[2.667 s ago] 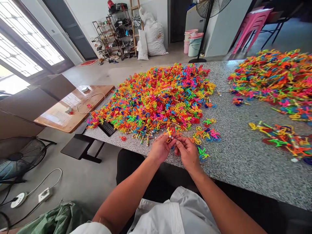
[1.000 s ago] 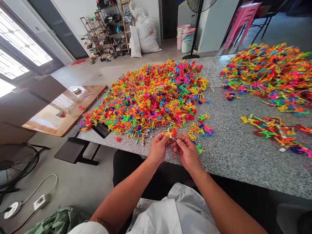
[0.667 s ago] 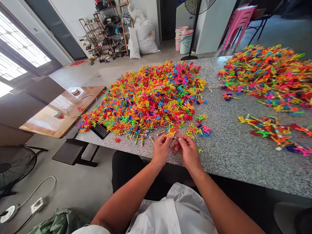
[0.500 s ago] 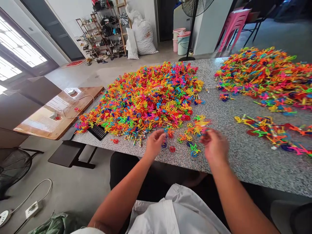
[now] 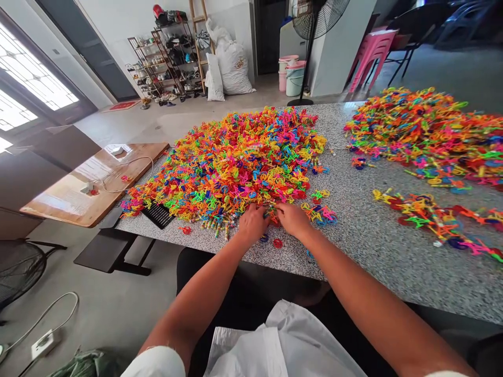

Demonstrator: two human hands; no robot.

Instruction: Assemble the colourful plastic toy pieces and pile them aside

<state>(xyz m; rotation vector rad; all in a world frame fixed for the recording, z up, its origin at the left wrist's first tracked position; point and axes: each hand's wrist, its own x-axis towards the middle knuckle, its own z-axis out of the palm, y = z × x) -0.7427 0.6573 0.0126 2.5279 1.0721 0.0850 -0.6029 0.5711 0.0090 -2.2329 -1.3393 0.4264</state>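
Note:
A large pile of small bright plastic pieces (image 5: 236,162), some wheel-shaped, lies on the speckled stone table (image 5: 349,220). At its front edge my left hand (image 5: 252,225) is closed, fingers bent down among the pieces. My right hand (image 5: 294,219) is beside it, with thumb and fingertips pinched together. A small dark greenish bit shows between the two hands; which hand has it I cannot tell. Just left of my left hand are several striped tubes (image 5: 216,225). A red wheel-shaped piece (image 5: 277,243) lies below my hands, and a small loose group (image 5: 324,214) lies right of them.
A second heap (image 5: 424,125) spreads over the table's right side, with a row of assembled-looking pieces (image 5: 436,220) in front. A black slotted tray (image 5: 159,213) sits at the left edge. Beyond are a wooden board (image 5: 70,193), a standing fan (image 5: 310,47) and white sacks (image 5: 233,68).
My right hand has moved left from the loose pieces to beside my left hand. My left hand has shifted slightly right, its fingers now lower among the pieces.

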